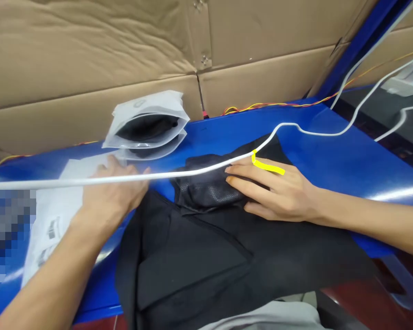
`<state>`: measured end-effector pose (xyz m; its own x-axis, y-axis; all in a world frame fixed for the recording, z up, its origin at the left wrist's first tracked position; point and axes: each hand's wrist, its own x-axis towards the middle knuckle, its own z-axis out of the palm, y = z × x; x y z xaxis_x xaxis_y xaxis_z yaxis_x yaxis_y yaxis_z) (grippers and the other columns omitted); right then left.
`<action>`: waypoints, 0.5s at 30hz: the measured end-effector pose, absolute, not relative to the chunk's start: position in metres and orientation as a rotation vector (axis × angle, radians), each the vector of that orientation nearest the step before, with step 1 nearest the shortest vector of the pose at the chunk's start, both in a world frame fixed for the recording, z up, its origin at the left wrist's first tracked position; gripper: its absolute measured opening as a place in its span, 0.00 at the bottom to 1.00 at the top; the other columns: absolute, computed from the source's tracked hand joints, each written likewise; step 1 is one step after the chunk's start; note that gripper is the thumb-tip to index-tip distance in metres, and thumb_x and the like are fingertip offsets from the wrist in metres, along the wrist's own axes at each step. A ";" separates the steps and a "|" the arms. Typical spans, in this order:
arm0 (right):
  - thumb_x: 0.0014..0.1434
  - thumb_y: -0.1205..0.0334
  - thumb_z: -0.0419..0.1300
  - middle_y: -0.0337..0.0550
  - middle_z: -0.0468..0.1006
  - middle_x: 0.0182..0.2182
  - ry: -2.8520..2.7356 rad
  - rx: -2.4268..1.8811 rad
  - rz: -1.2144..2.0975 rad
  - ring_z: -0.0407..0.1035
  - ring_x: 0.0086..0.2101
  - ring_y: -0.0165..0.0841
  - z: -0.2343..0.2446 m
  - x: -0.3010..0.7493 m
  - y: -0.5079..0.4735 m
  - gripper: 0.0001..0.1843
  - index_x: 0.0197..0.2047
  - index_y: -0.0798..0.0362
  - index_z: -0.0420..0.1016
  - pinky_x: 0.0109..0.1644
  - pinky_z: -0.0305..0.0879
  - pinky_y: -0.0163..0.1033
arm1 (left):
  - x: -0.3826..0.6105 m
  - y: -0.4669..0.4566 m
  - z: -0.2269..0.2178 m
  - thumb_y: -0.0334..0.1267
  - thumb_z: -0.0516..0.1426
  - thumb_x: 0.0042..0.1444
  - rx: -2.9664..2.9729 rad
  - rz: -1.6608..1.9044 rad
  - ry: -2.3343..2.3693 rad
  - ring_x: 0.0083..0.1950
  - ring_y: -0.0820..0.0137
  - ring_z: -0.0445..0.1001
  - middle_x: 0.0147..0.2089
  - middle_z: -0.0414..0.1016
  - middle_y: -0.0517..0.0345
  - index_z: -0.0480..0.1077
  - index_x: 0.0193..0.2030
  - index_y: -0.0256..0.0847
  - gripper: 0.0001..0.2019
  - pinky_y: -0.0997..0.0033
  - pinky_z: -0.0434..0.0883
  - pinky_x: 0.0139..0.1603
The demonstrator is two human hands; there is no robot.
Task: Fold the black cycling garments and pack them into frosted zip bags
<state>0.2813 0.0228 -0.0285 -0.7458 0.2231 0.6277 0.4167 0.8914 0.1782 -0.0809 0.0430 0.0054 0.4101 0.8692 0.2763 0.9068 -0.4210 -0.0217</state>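
Note:
Black trousers or a similar dark garment (199, 256) lie spread over the near part of the table and hang past its edge. On their upper part my right hand (278, 188) rests flat with fingers stretched out, beside a bunched black piece with a dotted, shiny patch (216, 192). A yellow strip (270, 167) shows along one finger. My left hand (112, 197) is over a flat white plastic bag (55, 224) with printed labels, left of the garment. Its fingers are blurred and partly behind a white cable (179, 174), so their grip is unclear.
On the blue table (316, 151), white zip bags (147, 105) with dark contents stand open at the back. The white cable crosses the view in front of both hands. Twisted red and yellow wires (261, 106) run along the cardboard wall (261, 32).

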 end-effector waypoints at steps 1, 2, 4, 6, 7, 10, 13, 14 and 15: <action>0.65 0.72 0.57 0.57 0.84 0.54 -2.427 -0.454 -0.417 0.79 0.55 0.43 -0.029 0.281 0.023 0.18 0.57 0.60 0.77 0.65 0.77 0.49 | -0.085 0.045 0.005 0.50 0.49 0.70 -2.450 -0.199 -1.641 0.32 0.56 0.78 0.21 0.58 0.60 0.62 0.22 0.44 0.24 0.49 0.76 0.39; 0.65 0.71 0.58 0.58 0.84 0.54 -2.424 -0.446 -0.427 0.79 0.55 0.43 -0.029 0.281 0.023 0.17 0.57 0.62 0.77 0.65 0.77 0.49 | -0.086 0.046 0.005 0.47 0.48 0.70 -2.392 -0.038 -1.699 0.28 0.57 0.76 0.20 0.58 0.60 0.62 0.22 0.43 0.24 0.50 0.76 0.36; 0.66 0.70 0.58 0.59 0.84 0.54 -2.420 -0.438 -0.444 0.79 0.56 0.43 -0.030 0.282 0.024 0.17 0.56 0.63 0.77 0.65 0.76 0.48 | -0.081 0.047 0.008 0.40 0.48 0.67 -2.296 0.255 -1.763 0.26 0.55 0.75 0.19 0.63 0.55 0.66 0.22 0.41 0.20 0.51 0.75 0.33; 0.67 0.69 0.58 0.58 0.83 0.55 -2.427 -0.444 -0.445 0.79 0.56 0.43 -0.030 0.282 0.025 0.17 0.56 0.63 0.77 0.64 0.77 0.48 | -0.069 0.045 0.014 0.35 0.48 0.64 -2.240 0.467 -1.775 0.28 0.52 0.77 0.23 0.72 0.45 0.70 0.26 0.38 0.18 0.52 0.75 0.34; 0.67 0.69 0.57 0.58 0.83 0.55 -2.430 -0.446 -0.442 0.79 0.57 0.42 -0.030 0.283 0.025 0.17 0.57 0.62 0.78 0.64 0.77 0.48 | -0.062 0.043 0.017 0.34 0.47 0.65 -2.195 0.537 -1.786 0.30 0.50 0.78 0.26 0.75 0.41 0.73 0.28 0.37 0.18 0.52 0.74 0.35; 0.67 0.69 0.57 0.56 0.84 0.55 -2.434 -0.430 -0.441 0.79 0.57 0.41 -0.030 0.283 0.026 0.17 0.57 0.59 0.78 0.63 0.78 0.48 | -0.042 0.034 0.027 0.29 0.45 0.65 -2.106 0.646 -1.795 0.36 0.47 0.81 0.33 0.80 0.35 0.76 0.36 0.34 0.17 0.57 0.71 0.37; 0.68 0.69 0.58 0.59 0.84 0.53 -2.434 -0.371 -0.458 0.79 0.56 0.43 -0.029 0.285 0.028 0.16 0.56 0.63 0.78 0.65 0.76 0.49 | -0.025 0.024 0.035 0.30 0.45 0.68 -2.103 0.663 -1.784 0.36 0.48 0.80 0.33 0.79 0.38 0.76 0.40 0.36 0.18 0.62 0.64 0.33; 0.68 0.68 0.58 0.60 0.84 0.52 -2.437 -0.348 -0.457 0.79 0.57 0.43 -0.029 0.285 0.029 0.16 0.55 0.65 0.77 0.66 0.75 0.49 | -0.020 0.020 0.037 0.31 0.45 0.69 -2.120 0.637 -1.771 0.35 0.49 0.80 0.33 0.78 0.41 0.76 0.41 0.38 0.17 0.64 0.61 0.32; 0.69 0.68 0.57 0.61 0.84 0.52 -2.438 -0.325 -0.451 0.79 0.57 0.44 -0.029 0.286 0.030 0.15 0.55 0.66 0.77 0.67 0.75 0.48 | -0.016 0.018 0.038 0.31 0.46 0.69 -2.132 0.592 -1.761 0.33 0.51 0.79 0.31 0.78 0.44 0.76 0.42 0.39 0.17 0.65 0.57 0.30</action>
<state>0.2860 0.0299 -0.0287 -0.7712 0.1202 0.6251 0.3357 0.9112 0.2389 -0.0157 0.0175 0.0378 0.1578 0.9807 -0.1157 0.8517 -0.1944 -0.4866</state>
